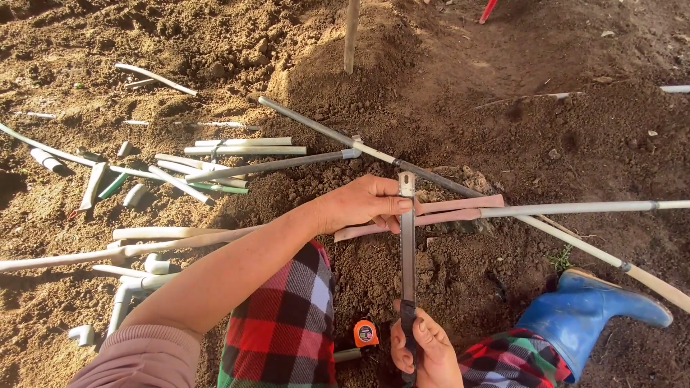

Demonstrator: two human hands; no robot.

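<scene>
My left hand (366, 205) grips a pale pinkish pipe (460, 208) lying across the soil, thumb pressed near the far tip of a hacksaw. My right hand (424, 352) is closed on the dark handle of the hacksaw (407, 244), whose blade runs away from me and rests across the pipe. A long grey pipe (575, 208) continues from the pinkish one toward the right edge. My knees in red plaid trousers (287, 323) are below the hands.
A long jointed pipe (445, 179) crosses diagonally behind the hands. Several cut pipe pieces and elbow fittings (215, 154) lie scattered at left on loose brown soil. An orange tape measure (365, 333) sits by my knee. A blue rubber boot (582, 316) is at lower right; a wooden stake (351, 36) stands beyond.
</scene>
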